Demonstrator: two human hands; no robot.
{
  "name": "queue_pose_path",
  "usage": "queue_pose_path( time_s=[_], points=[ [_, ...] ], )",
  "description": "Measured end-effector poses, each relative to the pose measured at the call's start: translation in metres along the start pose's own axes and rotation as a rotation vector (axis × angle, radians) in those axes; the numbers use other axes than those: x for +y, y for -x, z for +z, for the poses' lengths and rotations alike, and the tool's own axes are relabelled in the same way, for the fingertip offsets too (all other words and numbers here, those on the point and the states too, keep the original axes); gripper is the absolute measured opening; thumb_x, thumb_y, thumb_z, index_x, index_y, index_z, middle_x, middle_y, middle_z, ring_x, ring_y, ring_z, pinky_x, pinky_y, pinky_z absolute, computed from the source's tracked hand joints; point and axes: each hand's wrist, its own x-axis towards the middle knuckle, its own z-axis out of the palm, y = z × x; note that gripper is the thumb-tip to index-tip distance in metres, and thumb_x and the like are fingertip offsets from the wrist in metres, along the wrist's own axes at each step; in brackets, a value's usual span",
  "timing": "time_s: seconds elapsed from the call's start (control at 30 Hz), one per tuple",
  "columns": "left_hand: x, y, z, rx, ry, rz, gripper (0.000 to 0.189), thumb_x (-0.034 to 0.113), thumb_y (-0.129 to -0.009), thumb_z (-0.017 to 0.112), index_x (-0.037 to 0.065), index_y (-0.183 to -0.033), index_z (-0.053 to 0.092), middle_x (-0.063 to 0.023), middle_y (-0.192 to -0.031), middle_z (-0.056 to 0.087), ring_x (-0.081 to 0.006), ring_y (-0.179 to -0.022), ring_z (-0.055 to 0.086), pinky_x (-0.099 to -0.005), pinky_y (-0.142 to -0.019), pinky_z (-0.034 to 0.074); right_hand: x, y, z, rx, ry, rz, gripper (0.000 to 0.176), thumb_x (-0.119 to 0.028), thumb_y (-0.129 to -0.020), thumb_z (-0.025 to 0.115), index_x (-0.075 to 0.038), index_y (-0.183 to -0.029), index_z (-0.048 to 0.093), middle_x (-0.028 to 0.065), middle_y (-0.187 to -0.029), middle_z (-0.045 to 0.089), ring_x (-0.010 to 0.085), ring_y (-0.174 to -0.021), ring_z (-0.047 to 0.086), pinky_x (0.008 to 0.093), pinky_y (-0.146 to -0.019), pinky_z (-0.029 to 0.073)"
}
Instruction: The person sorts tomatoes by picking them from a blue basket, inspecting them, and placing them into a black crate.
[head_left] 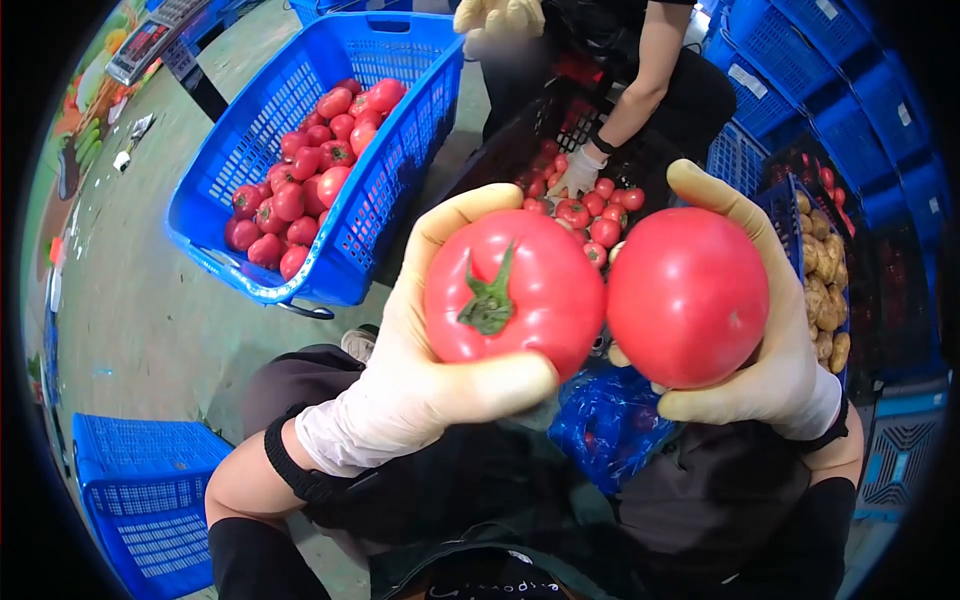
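Note:
Two large red tomatoes are held up side by side, close to the camera. My left hand (430,330), in a pale glove, wraps round the left tomato (545,285), whose green stem end faces me. Closed round the right tomato (688,298) is my right hand (775,340), gloved the same way; that tomato shows its smooth side. The two tomatoes meet or nearly meet in the middle. Behind them lies a dark crate (500,150) with more tomatoes (605,215), partly hidden by my hands. A crumpled blue plastic bag (615,425) sits below, near my lap.
A blue basket (400,185) of tomatoes stands at the upper left. Another person's gloved hand (578,172) reaches into the dark crate. Potatoes (822,275) fill a crate at the right, near stacked blue crates (860,110). A blue crate (150,500) sits lower left.

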Motion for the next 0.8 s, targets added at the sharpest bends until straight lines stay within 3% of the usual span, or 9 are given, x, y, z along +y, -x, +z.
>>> queue_pose_path(
  time_s=[0.17, 0.3, 0.37, 0.4, 0.47, 0.5, 0.53, 0.6, 0.8],
  points=[
    [0.004, -0.001, 0.002, 0.081, -0.036, -0.075, 0.084, 0.029, -0.063, 0.076, 0.009, -0.133, 0.034, -0.0141, -0.118, 0.052, -0.0282, -0.109, 0.055, -0.0419, -0.094, 0.047, 0.013, -0.004, -0.01, -0.217, 0.117, -0.282, 0.11, -0.001, -0.052, 0.086, -0.008, -0.14, 0.021, 0.0083, -0.13, 0.042, 0.0196, -0.12, 0.046, 0.038, -0.099, 0.041],
    [0.004, -0.002, 0.003, 0.082, -0.036, -0.084, 0.081, 0.029, -0.063, 0.075, 0.009, -0.132, 0.036, -0.0133, -0.117, 0.052, -0.0278, -0.107, 0.057, -0.0416, -0.093, 0.048, 0.01, -0.002, -0.009, -0.199, 0.116, -0.268, 0.108, 0.001, -0.053, 0.084, -0.008, -0.14, 0.021, 0.0112, -0.128, 0.045, 0.0216, -0.111, 0.053, 0.0377, -0.092, 0.047],
    [0.005, -0.003, 0.004, 0.028, 0.135, -0.118, 0.077, 0.016, -0.07, 0.073, 0.008, -0.134, 0.031, -0.0125, -0.117, 0.053, -0.0255, -0.106, 0.057, -0.0384, -0.093, 0.047, -0.003, 0.003, -0.003, -0.165, -0.277, 0.138, 0.104, 0.004, -0.057, 0.08, -0.006, -0.14, 0.019, 0.0148, -0.121, 0.05, 0.0254, -0.095, 0.062, 0.0383, -0.078, 0.052],
    [0.005, -0.003, 0.003, 0.024, 0.133, -0.119, 0.077, 0.016, -0.07, 0.073, 0.008, -0.134, 0.031, -0.0125, -0.117, 0.053, -0.0255, -0.106, 0.057, -0.0384, -0.093, 0.047, -0.009, 0.004, -0.004, -0.152, -0.302, 0.248, 0.09, -0.012, -0.069, 0.077, -0.005, -0.14, 0.022, 0.0222, -0.115, 0.053, 0.0329, -0.079, 0.064, 0.0396, -0.067, 0.053],
    [0.004, -0.004, -0.002, 0.021, 0.118, -0.135, 0.076, 0.021, -0.072, 0.07, 0.009, -0.135, 0.029, -0.0154, -0.122, 0.05, -0.0302, -0.109, 0.056, -0.0391, -0.094, 0.047, 0.02, -0.007, -0.021, -0.38, -0.642, 0.379, 0.075, -0.04, -0.082, 0.064, -0.006, -0.138, 0.029, 0.0282, -0.114, 0.054, 0.0393, -0.08, 0.063, 0.041, -0.065, 0.053],
    [0.004, -0.005, -0.002, 0.017, 0.115, -0.134, 0.076, 0.021, -0.072, 0.07, 0.009, -0.135, 0.029, -0.0154, -0.122, 0.05, -0.0302, -0.109, 0.056, -0.0391, -0.094, 0.047, 0.021, -0.008, -0.023, -0.428, -0.617, 0.344, 0.074, -0.06, -0.086, 0.045, -0.005, -0.134, 0.039, 0.0332, -0.115, 0.051, 0.0437, -0.081, 0.061, 0.0428, -0.064, 0.052],
    [0.005, -0.006, -0.003, 0.004, 0.139, -0.141, 0.076, 0.021, -0.072, 0.069, 0.01, -0.135, 0.029, -0.0159, -0.124, 0.048, -0.0315, -0.11, 0.055, -0.0393, -0.095, 0.047, 0.028, -0.009, -0.023, -0.427, -0.618, 0.342, 0.074, -0.06, -0.086, 0.045, -0.005, -0.134, 0.039, 0.0332, -0.115, 0.051, 0.0437, -0.081, 0.061, 0.0428, -0.064, 0.052],
    [0.004, -0.006, -0.005, -0.011, 0.163, -0.15, 0.075, 0.022, -0.073, 0.068, 0.011, -0.136, 0.028, -0.0163, -0.125, 0.047, -0.0329, -0.112, 0.054, -0.0395, -0.095, 0.047, 0.041, -0.012, -0.019, -0.399, -1.105, 0.403, 0.075, -0.063, -0.086, 0.039, -0.004, -0.131, 0.043, 0.0334, -0.115, 0.052, 0.0434, -0.079, 0.061, 0.0436, -0.065, 0.052],
    [0.002, -0.005, -0.005, -0.012, 0.202, -0.156, 0.077, 0.017, -0.072, 0.068, 0.011, -0.137, 0.027, -0.0143, -0.127, 0.046, -0.0322, -0.114, 0.053, -0.0393, -0.095, 0.047, 0.038, -0.011, -0.019, -0.379, -1.058, 0.455, 0.071, -0.063, -0.09, 0.026, -0.006, -0.13, 0.045, 0.0328, -0.11, 0.055, 0.0397, -0.07, 0.061, 0.0404, -0.061, 0.051]
  ],
)
